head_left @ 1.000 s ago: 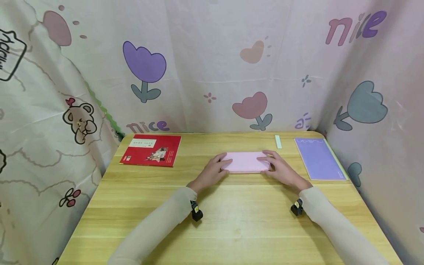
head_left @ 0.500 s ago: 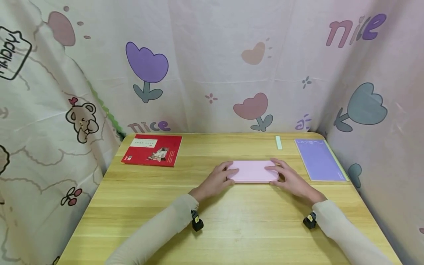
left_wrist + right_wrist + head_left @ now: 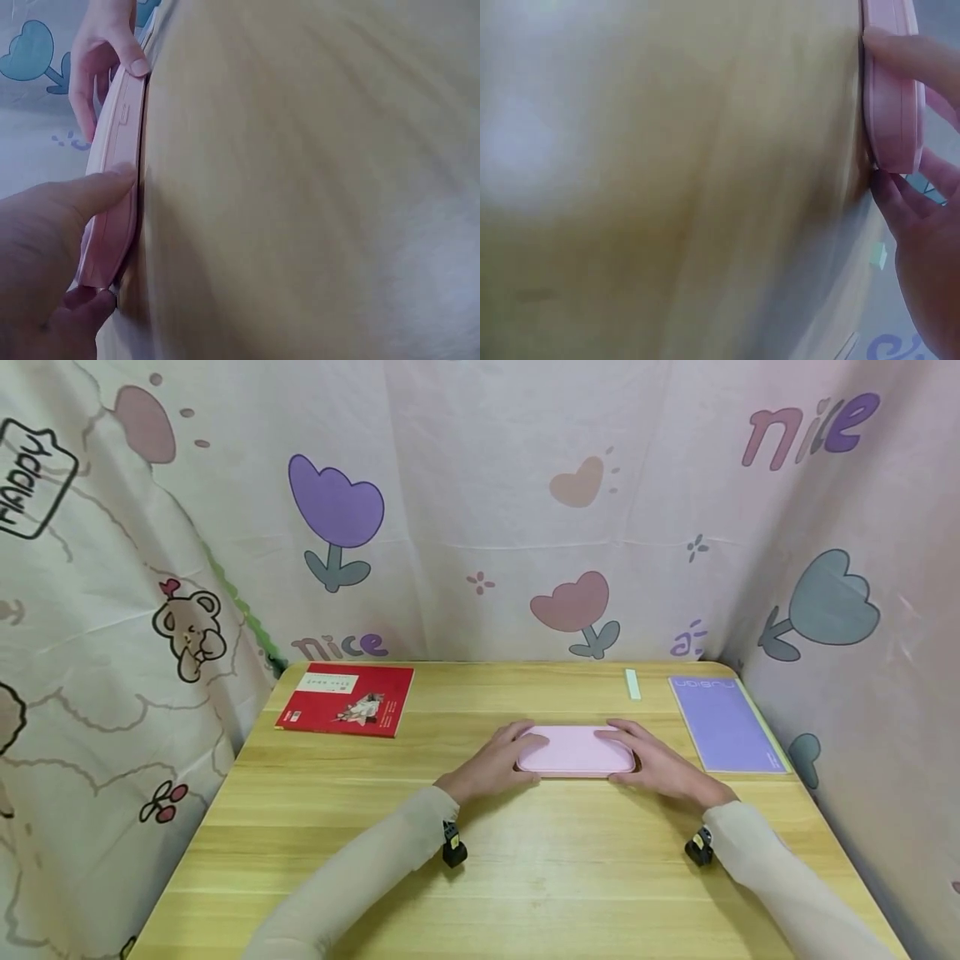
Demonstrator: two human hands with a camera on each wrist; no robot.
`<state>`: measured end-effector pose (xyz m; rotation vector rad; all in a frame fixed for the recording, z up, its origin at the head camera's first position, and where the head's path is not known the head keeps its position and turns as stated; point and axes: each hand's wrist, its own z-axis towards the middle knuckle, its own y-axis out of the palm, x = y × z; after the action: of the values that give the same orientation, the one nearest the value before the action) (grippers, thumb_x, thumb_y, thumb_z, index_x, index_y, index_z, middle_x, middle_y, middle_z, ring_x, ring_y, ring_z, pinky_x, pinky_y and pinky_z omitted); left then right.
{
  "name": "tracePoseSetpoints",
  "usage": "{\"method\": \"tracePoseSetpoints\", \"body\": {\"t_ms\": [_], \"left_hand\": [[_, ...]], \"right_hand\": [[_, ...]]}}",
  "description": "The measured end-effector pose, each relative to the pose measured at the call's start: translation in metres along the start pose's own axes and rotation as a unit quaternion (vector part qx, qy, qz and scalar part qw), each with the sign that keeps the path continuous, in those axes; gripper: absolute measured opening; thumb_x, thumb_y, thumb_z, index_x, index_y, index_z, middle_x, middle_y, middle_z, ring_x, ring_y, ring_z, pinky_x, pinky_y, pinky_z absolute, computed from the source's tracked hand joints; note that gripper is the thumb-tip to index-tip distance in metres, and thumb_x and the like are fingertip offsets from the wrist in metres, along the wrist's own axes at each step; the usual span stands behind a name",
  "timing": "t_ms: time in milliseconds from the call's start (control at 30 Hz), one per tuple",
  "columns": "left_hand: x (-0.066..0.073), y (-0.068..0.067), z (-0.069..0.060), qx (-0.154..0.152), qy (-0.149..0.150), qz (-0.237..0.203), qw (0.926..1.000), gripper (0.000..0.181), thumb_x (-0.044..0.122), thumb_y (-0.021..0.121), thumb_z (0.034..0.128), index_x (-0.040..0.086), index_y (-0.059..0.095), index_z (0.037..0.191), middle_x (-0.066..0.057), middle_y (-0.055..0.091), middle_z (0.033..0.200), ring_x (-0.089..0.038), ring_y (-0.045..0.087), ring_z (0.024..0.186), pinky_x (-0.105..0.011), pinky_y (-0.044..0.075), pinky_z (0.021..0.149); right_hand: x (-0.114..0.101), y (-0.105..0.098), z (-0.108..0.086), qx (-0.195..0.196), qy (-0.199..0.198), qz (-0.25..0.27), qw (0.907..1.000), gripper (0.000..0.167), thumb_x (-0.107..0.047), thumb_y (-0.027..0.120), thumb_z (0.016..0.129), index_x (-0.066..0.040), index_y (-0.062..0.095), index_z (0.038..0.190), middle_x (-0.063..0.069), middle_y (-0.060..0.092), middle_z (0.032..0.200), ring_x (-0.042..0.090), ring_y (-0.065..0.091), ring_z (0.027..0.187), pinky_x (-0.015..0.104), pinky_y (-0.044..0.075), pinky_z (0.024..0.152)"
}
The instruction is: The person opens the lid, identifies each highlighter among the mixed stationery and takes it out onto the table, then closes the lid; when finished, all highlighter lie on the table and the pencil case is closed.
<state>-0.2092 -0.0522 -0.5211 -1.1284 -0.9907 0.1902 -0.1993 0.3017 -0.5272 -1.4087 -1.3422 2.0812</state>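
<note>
A flat pink pencil case (image 3: pixel 576 752) with rounded corners lies lengthwise on the wooden table, in front of me. A seam and a small catch show on its near side in the left wrist view. My left hand (image 3: pixel 495 763) grips its left end, the thumb along the near side and a finger over the lid. At the other end my right hand (image 3: pixel 660 764) holds it the same way. In the right wrist view, fingertips (image 3: pixel 883 184) of that hand touch the case's end, close to the tabletop. The case's contents are hidden.
Back left on the table (image 3: pixel 525 877) lies a red book (image 3: pixel 347 700). A purple notebook (image 3: pixel 727 724) lies at the right edge, and a pale green eraser-like strip (image 3: pixel 633 684) near the back. A printed curtain (image 3: pixel 450 510) hangs behind and along the sides.
Both hands have drawn the pencil case toward me and slightly to the right, mostly in the first half second. The book, notebook and strip stay where they were.
</note>
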Motion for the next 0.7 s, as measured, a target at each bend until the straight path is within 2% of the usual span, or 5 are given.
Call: {"method": "tracePoseSetpoints", "body": {"t_ms": [167, 300, 367, 467, 700], "left_hand": [[-0.004, -0.005, 0.007, -0.029, 0.018, 0.060, 0.9977, 0.066, 0.037, 0.078, 0.1026, 0.020, 0.054, 0.162, -0.018, 0.037, 0.175, -0.038, 0.039, 0.160, -0.055, 0.036, 0.130], [-0.006, -0.010, 0.013, -0.041, 0.038, 0.134, 0.9894, 0.067, 0.047, 0.077, 0.1016, 0.022, 0.056, 0.160, -0.019, 0.045, 0.170, -0.038, 0.050, 0.154, -0.052, 0.035, 0.132], [-0.007, -0.012, 0.015, -0.051, 0.045, 0.154, 0.9857, 0.067, 0.050, 0.076, 0.1016, 0.022, 0.056, 0.160, -0.020, 0.046, 0.169, -0.039, 0.053, 0.152, -0.051, 0.033, 0.133], [-0.008, -0.014, 0.017, -0.064, 0.051, 0.163, 0.9832, 0.068, 0.053, 0.074, 0.1018, 0.022, 0.056, 0.159, -0.021, 0.045, 0.168, -0.038, 0.054, 0.151, -0.051, 0.031, 0.133], [-0.011, -0.018, 0.019, -0.065, 0.043, 0.133, 0.9881, 0.068, 0.054, 0.076, 0.1000, 0.023, 0.057, 0.158, -0.018, 0.044, 0.169, -0.039, 0.053, 0.151, -0.055, 0.028, 0.134]], "right_hand": [[-0.001, -0.003, 0.003, -0.014, -0.003, -0.013, 0.9998, 0.078, -0.019, 0.090, 0.091, -0.014, 0.053, 0.160, 0.024, 0.040, 0.168, 0.047, 0.042, 0.152, 0.068, 0.041, 0.120], [-0.002, -0.003, 0.004, -0.013, -0.011, -0.030, 0.9994, 0.077, -0.019, 0.089, 0.091, -0.013, 0.054, 0.160, 0.024, 0.043, 0.166, 0.046, 0.045, 0.149, 0.068, 0.043, 0.119], [-0.001, -0.003, 0.004, -0.014, -0.013, -0.037, 0.9991, 0.077, -0.019, 0.089, 0.091, -0.013, 0.054, 0.159, 0.024, 0.044, 0.165, 0.046, 0.046, 0.149, 0.068, 0.043, 0.118], [-0.001, -0.002, 0.004, -0.016, -0.015, -0.039, 0.9990, 0.077, -0.018, 0.090, 0.091, -0.013, 0.054, 0.159, 0.025, 0.044, 0.165, 0.046, 0.046, 0.149, 0.067, 0.043, 0.119], [-0.001, -0.004, 0.005, -0.016, -0.021, -0.048, 0.9985, 0.078, -0.020, 0.090, 0.092, -0.013, 0.053, 0.161, 0.024, 0.044, 0.165, 0.044, 0.046, 0.149, 0.066, 0.043, 0.120]]}}
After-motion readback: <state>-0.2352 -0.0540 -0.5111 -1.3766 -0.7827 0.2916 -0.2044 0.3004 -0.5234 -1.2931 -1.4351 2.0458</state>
